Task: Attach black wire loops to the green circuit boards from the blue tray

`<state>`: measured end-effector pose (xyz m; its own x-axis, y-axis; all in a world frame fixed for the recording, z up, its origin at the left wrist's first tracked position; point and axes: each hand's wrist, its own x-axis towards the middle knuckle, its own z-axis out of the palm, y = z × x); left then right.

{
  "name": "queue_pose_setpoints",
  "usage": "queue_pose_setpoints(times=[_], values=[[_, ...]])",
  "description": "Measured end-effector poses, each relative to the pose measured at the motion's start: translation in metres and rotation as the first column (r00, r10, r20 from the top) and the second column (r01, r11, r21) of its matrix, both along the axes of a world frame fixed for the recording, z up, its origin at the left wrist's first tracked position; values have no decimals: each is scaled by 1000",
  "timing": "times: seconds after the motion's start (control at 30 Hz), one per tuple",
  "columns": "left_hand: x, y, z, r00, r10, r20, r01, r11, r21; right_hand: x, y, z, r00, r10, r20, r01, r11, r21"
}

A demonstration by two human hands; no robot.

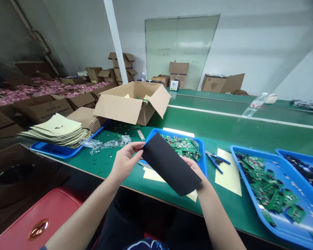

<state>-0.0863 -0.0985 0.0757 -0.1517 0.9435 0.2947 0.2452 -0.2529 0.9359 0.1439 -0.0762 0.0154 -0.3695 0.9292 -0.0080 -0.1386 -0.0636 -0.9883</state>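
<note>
A thin black rectangular sheet [169, 163] is held up at a slant over the front edge of the bench. My left hand [125, 160] pinches its upper left corner between thumb and fingers. My right hand [201, 176] grips the right side, its fingers partly hidden behind the sheet. Behind the sheet is a blue tray [203, 158] of green circuit boards [184, 146], partly covered by it. Pale yellow paper [153, 175] lies below the sheet. Blue-handled pliers [216, 161] rest right of the tray, partly on another yellow sheet [229, 180].
Trays of boards [261, 208] and dark parts [305, 170] stand at right. An open carton [117, 106] is behind the middle tray. Stacked yellow papers [57, 130] and clear plastic bags [106, 143] lie left. A bottle [254, 106] stands farther back; a red stool [41, 218] is lower left.
</note>
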Motion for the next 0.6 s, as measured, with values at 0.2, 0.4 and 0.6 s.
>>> queue_pose_setpoints(times=[0.2,0.4,0.6], values=[[7,-11,-23,1000,-25,-16,23,995,-95,35,-7,4,997,37,67,-38,999,25],[21,-19,-33,985,-167,29,170,966,-195,37,-16,14,953,73,294,-85,996,27],[27,-19,-20,949,-296,112,316,903,-291,39,-29,17,916,46,398,-84,993,77]])
